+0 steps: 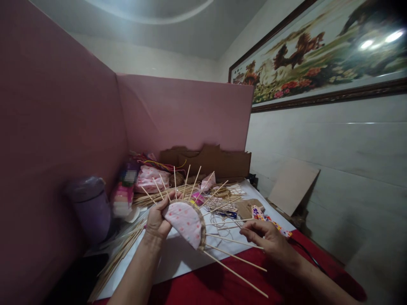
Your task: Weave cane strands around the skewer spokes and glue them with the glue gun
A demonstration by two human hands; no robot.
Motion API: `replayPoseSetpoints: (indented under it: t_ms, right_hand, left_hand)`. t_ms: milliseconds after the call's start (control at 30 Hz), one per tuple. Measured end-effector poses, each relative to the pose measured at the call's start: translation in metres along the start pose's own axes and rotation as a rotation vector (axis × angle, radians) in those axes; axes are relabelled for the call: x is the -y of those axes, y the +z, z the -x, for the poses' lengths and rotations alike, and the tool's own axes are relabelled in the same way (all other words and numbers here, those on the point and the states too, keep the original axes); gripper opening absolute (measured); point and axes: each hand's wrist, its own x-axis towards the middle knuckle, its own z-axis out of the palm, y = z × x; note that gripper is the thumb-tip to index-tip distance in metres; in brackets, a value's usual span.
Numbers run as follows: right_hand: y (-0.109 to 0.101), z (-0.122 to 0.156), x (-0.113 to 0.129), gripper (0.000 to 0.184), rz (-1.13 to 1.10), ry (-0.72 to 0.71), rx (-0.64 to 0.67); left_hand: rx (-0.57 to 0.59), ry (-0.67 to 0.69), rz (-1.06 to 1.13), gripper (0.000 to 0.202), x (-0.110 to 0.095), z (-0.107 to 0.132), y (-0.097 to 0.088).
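My left hand (pixel 158 220) is closed on a round basket base (pixel 187 222) covered in pink dotted cloth. It holds the base tilted above the table. Several thin wooden sticks (pixel 233 256) fan out from the base's rim. My right hand (pixel 265 237) is to the right of the base, its fingers pinched on one of these sticks near its outer end.
A white sheet (pixel 181 258) lies over a red cloth (pixel 222 288) on the table. A loose bundle of sticks (pixel 117 256), a purple jar (pixel 90 207), pink fabric (pixel 149 178), cardboard pieces (pixel 210 161), string and a patterned strip (pixel 270 221) lie around. Pink panels (pixel 63 127) wall the left and back.
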Motion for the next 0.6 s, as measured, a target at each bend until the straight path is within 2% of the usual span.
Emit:
replayPoseSetpoints:
  t_ms: [600]
  right_hand:
    - [0.0019,0.0027,-0.0050,0.032,-0.034,0.035,0.019]
  left_hand:
    - [-0.003,-0.020,0.003,0.032,0.0003,-0.0007,-0.0013]
